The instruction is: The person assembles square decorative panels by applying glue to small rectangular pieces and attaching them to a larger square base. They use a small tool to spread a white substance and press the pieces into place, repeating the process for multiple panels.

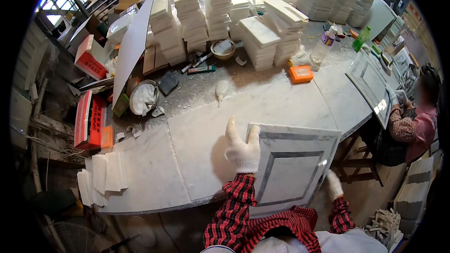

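Observation:
A square white marble panel (296, 166) with grey inlaid border bands stands tilted in front of me, against the near side of the worktable. My left hand (243, 152), in a white knit glove, is at its upper left corner. One digit laps the panel's edge, while another sticks up apart from it. My right hand (334, 185), gloved too, is at the panel's lower right edge, below table height. The panel partly hides its fingers. Beyond the panel, a small white squeeze bottle (221, 90) lies on the table.
Tall stacks of white tiles (218, 7) line the table's far side. Around them are a bowl of white material (143, 97), an orange box (300, 74) and a clear bottle (323, 47). Marble strips (110, 171) lie at left. At right, a seated person (417, 122) handles another panel (370, 82).

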The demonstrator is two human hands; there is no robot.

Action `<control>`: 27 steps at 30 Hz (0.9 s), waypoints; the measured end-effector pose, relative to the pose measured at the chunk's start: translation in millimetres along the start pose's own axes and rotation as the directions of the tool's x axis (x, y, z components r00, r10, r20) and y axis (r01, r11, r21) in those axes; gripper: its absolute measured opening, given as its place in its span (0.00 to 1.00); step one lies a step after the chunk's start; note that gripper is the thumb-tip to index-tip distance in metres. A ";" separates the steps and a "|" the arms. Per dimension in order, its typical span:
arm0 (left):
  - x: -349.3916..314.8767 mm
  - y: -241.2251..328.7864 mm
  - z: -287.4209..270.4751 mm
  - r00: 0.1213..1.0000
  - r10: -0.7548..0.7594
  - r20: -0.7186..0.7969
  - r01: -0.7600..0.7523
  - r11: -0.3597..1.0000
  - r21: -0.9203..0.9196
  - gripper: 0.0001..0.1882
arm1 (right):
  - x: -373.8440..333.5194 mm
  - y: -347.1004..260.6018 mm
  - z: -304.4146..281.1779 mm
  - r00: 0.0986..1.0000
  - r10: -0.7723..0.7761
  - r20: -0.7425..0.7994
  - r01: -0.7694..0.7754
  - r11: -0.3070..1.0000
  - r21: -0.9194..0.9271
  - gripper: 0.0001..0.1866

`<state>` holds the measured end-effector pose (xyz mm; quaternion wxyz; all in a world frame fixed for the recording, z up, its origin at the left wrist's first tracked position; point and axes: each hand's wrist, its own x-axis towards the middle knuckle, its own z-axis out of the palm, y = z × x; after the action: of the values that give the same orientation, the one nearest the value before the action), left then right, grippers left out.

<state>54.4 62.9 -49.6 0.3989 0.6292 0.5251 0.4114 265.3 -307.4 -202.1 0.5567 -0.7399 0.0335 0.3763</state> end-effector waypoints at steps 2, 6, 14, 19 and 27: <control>-1.5 -1.5 2.7 0.998 0.059 -0.036 -0.059 0.998 0.006 0.36 | -7.4 23.2 14.3 0.984 0.147 0.096 -0.157 0.983 0.096 0.30; -2.9 -3.2 9.9 0.991 0.105 -0.082 -0.110 0.992 -0.055 0.34 | -2.0 34.8 5.1 0.988 0.132 0.078 -0.124 0.987 -0.099 0.32; -27.2 -63.0 -31.8 0.915 0.126 -0.383 -0.301 0.845 -0.443 0.21 | -21.1 18.3 20.5 0.997 0.064 0.031 -0.063 0.998 -0.023 0.32; -154.9 -56.8 -115.6 0.917 -0.020 -0.399 -0.057 0.982 -0.180 0.25 | -39.4 -4.8 23.2 0.992 0.121 0.024 -0.118 0.986 -0.120 0.33; -313.5 -147.6 -133.1 0.656 -0.717 0.233 0.647 0.376 -0.663 0.43 | -63.4 -14.0 9.7 0.987 0.088 0.137 -0.080 0.995 -0.065 0.30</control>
<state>-153.8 -218.5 -172.8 0.7125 0.1352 0.5576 0.4040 221.4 -317.3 -154.2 0.5192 -0.7258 0.0146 0.4511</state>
